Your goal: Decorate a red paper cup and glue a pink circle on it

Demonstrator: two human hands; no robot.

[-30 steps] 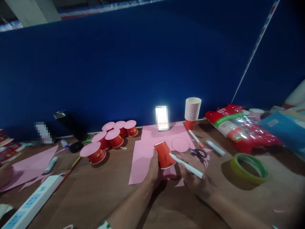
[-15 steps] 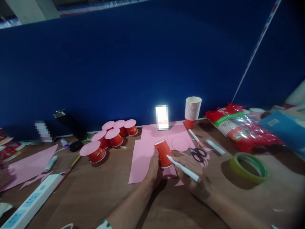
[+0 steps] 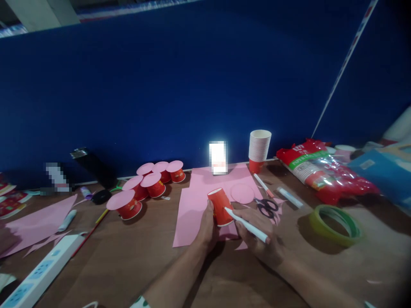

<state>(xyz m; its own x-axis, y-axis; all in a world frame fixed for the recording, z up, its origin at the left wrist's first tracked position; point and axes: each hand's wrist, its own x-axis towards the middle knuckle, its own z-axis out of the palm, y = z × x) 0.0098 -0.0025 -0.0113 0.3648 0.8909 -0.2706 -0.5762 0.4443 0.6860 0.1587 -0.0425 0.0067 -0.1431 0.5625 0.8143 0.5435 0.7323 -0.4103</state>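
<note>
A red paper cup is upside down and tilted above pink paper sheets, its base towards the top. My left hand is closed around its left side. In my right hand is a white marker, its tip end against or very close to the cup's side; exact contact is hard to make out. Just beyond my right hand lie a pink paper circle and black-handled scissors.
Several upturned red cups topped with pink discs stand left of centre. A cup stack, a second marker, a bag of cups and a tape roll are to the right. A power strip lies front left.
My right hand and the marker have shifted very slightly against the cup. The cup stays in my left hand, almost unmoved. The whole view has drifted a touch.
</note>
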